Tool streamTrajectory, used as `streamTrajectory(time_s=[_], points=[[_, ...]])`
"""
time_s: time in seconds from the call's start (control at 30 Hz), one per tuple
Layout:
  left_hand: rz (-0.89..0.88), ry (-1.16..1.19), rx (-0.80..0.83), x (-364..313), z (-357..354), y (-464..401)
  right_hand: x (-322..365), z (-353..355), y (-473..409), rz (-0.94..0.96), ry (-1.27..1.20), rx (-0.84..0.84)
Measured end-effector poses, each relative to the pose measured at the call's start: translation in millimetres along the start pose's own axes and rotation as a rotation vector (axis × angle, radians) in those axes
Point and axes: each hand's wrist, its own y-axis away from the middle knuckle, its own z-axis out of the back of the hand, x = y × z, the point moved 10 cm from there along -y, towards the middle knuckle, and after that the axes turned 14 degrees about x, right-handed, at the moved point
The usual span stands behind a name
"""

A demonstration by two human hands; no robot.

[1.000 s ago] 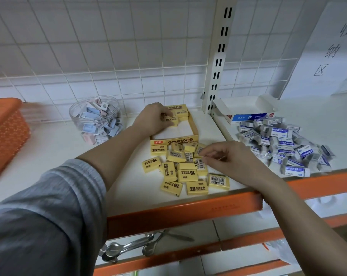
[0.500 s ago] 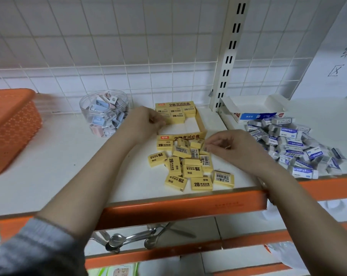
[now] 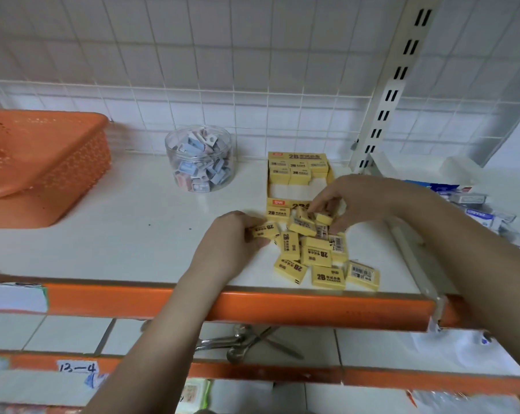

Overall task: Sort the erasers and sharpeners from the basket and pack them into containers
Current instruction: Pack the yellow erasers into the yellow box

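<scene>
Yellow 2B erasers [image 3: 314, 252] lie heaped on the white shelf before the half-filled yellow cardboard box [image 3: 297, 180]; the left hand [image 3: 238, 237], back from the box, pinches one in curled fingers while the right hand [image 3: 351, 201] pinches another.

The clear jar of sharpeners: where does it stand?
In the head view, the clear jar stands at the shelf's back, between the orange basket and the yellow eraser box.

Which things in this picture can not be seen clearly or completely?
- Head view: the orange basket is cut off by the left edge; its contents do not show.
- The blue-and-white erasers are blurred and partly behind the right hand and its forearm.
- The yellow box: its front label is partly covered by the right hand.
- The small pieces in the clear jar are too small to identify.
</scene>
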Motion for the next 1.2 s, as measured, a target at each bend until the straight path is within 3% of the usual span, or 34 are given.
streamTrajectory(time_s=[0.23,0.57,0.83,1.2], points=[[-0.016,0.020,-0.079,-0.5,7.4,13.1,-5.9,6.6,-2.1,0.014,-0.050,-0.097],[-0.117,0.132,-0.288,-16.9,47.5,25.3,-46.9,55.3,1.3,0.088,-0.638,-0.581],[-0.171,0.148,-0.319,-24.4,49.3,25.8,-54.6,60.2,-15.0,-0.021,-0.368,-0.674],[-0.175,0.171,-0.313,-18.7,46.2,21.6,-65.0,59.6,-16.1,-0.040,-0.353,-0.668]])
